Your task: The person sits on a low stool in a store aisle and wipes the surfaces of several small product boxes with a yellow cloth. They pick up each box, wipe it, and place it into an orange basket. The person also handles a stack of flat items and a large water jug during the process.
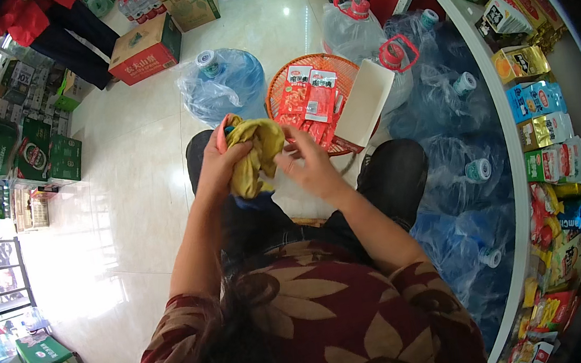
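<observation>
My left hand [221,162] grips a crumpled yellow cloth [255,153] above my lap, with a pink edge showing at its top left. Just right of the cloth, my right hand [310,166] has its fingers spread and partly curled; whether a fingertip touches the cloth cannot be told. Beyond my hands stands an orange woven plastic basket [279,83]. Red snack packets [321,97] lie in it beside an open white-lined cardboard box [367,103], which leans at its right side.
A wrapped blue water jug [236,80] stands left of the basket. Large bottles with red handles [353,26] and more wrapped jugs [451,174] line the right, under a snack shelf [513,156]. A carton [146,50] and a person in dark trousers [76,44] are at upper left.
</observation>
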`<state>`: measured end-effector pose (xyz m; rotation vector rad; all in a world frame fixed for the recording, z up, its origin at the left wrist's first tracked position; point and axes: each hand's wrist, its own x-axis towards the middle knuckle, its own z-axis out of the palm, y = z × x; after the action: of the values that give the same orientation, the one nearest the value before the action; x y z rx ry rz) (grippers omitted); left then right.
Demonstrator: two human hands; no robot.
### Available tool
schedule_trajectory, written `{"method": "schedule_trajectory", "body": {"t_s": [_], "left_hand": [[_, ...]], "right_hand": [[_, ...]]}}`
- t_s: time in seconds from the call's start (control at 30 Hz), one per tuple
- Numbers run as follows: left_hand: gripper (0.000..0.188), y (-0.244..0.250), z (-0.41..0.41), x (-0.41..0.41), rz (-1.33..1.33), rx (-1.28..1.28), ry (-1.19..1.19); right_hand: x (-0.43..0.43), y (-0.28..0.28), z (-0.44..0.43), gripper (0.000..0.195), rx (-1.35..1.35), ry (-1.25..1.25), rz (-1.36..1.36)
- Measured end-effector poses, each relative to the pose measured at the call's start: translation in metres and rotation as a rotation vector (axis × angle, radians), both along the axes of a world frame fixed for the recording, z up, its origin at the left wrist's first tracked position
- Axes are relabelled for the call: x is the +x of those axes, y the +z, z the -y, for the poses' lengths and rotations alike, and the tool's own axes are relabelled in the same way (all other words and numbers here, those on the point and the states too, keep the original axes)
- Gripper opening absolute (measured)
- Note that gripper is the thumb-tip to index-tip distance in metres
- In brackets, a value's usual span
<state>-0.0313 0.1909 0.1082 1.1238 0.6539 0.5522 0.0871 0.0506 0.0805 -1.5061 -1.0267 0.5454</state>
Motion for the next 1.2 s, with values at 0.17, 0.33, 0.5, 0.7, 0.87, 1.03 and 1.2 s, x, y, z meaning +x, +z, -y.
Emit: {"method": "schedule_trajectory", "body": {"t_s": [0.17,0.33,0.5,0.7,0.87,1.03,1.2], "left_hand": [[0.059,0.028,-0.021,-0.025,-0.357,0.650,-0.217],[0.055,0.002,-0.039,-0.020,-0.578,1.377,-0.143],[0.032,0.010,-0.017,0.073,-0.325,1.090,-0.195],[0.053,-0.060,-0.008,0.176,-0.890,1.093,-0.359],[0.068,-0.075,-0.010,0.185,-0.937,0.979,-0.456],[0.058,-0.087,-0.021,0.188,-0.820,0.802,-0.555],[0.030,-0.043,-0.012,0.155,-0.395,0.280,-0.470]], "right_hand": [[-0.045,0.003,-0.015,0.074,-0.033,0.151,0.148],[-0.068,-0.028,-0.034,0.080,-0.128,0.145,0.360],[-0.061,-0.030,-0.031,0.076,-0.187,0.191,0.331],[-0.064,-0.038,-0.040,0.046,-0.042,0.280,0.203],[-0.056,-0.044,-0.018,0.043,-0.069,0.278,0.189],[-0.053,-0.041,0.004,0.045,-0.093,0.129,0.334],[-0.026,-0.027,0.031,0.036,-0.171,0.082,0.211]]}}
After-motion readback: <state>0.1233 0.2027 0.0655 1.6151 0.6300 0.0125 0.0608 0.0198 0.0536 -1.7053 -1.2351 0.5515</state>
